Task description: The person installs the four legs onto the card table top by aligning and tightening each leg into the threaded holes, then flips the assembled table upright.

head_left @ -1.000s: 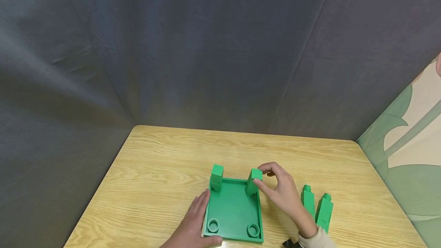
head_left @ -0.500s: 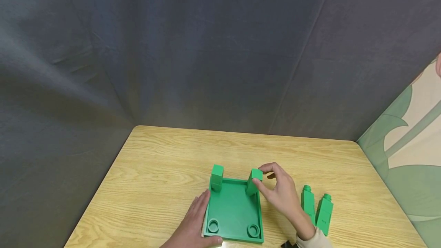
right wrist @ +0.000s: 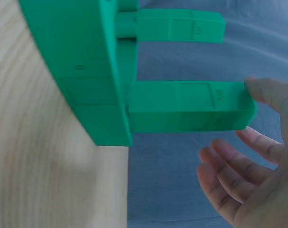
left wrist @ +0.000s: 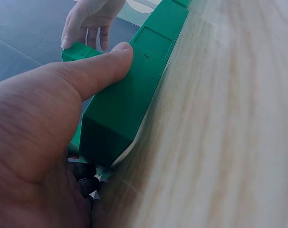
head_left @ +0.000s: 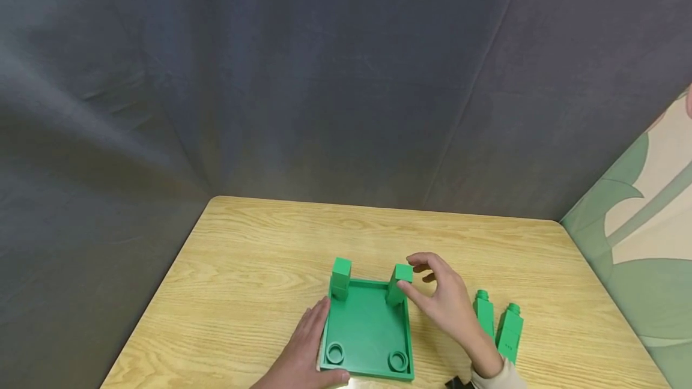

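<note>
A square green tray [head_left: 367, 329] with a raised rim lies on the table. My left hand [head_left: 303, 347] holds its near left corner, fingers along the left side and thumb on the near wall [left wrist: 129, 90]. Upright at the far right corner stands a green square post [right wrist: 191, 107]. My right hand [head_left: 446, 302] pinches its top between thumb and index finger; the other fingers are apart from it in the right wrist view. A second green post [head_left: 341, 278] stands at the far left corner. Round sockets [head_left: 335, 353] show at both near corners.
Two loose green posts [head_left: 509, 335] with round ends lie right of the tray, partly behind my right forearm. The wooden table [head_left: 259, 245] meets dark curtains [head_left: 324, 107] at its back and left. A patterned cloth [head_left: 649, 257] hangs at the right.
Hardly anything differs. My right hand shifts very slightly at the post's top; my left hand, the tray and the posts keep their places.
</note>
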